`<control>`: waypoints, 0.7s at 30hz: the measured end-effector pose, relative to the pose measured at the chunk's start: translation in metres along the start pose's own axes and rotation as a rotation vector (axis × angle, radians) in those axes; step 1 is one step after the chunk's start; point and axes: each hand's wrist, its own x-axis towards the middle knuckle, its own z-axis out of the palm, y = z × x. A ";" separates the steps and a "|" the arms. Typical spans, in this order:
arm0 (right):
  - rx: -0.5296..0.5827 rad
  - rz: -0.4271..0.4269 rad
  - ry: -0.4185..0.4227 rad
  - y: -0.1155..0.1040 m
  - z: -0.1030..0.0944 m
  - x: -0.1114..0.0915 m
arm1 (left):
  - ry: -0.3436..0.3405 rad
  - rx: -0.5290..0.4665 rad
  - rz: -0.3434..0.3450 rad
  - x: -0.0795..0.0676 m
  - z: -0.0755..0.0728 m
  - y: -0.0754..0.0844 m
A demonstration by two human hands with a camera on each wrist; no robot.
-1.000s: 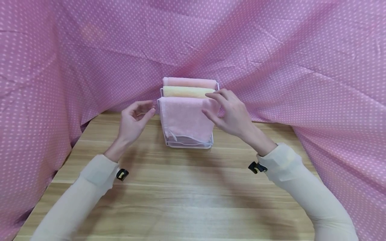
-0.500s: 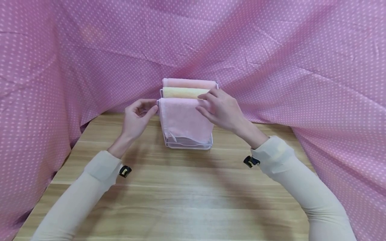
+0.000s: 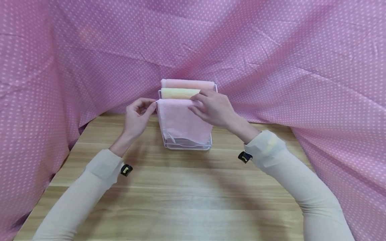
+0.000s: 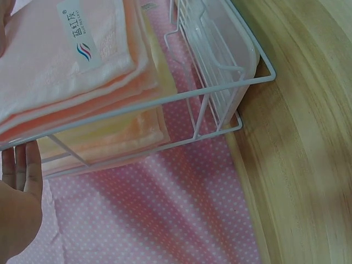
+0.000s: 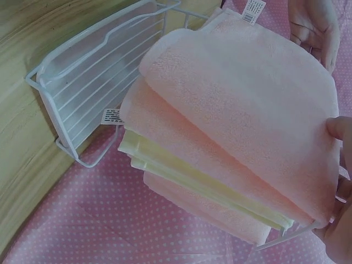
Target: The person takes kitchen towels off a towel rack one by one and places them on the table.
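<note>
One second has brought the right hand (image 3: 215, 108) inward along the top fold of the front towel (image 3: 184, 120), its thumb now on the near side and its fingers just past the fold. Meanwhile the left hand (image 3: 135, 115) has closed the gap to the fold's other end, its fingers by the wire of the rack (image 5: 99, 77). Thumb and fingers look parted on the right hand, nearly together on the left; whether either pinches the cloth I cannot tell. My reading is that both hands are now placed to handle the front towel, which hangs over the rack between them, not lifted. Just beyond the right hand's fingertips lies the yellow towel (image 3: 181, 93), and farther off the rear towel (image 3: 187, 84). Below both hands is the table (image 3: 150, 194).
</note>
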 end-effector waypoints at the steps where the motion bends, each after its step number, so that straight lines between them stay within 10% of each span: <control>1: -0.004 -0.003 0.003 0.000 0.000 0.001 | -0.001 -0.006 -0.001 0.000 0.000 0.000; 21: -0.011 0.003 -0.032 0.000 -0.009 0.004 | -0.022 0.029 -0.003 0.002 -0.002 0.001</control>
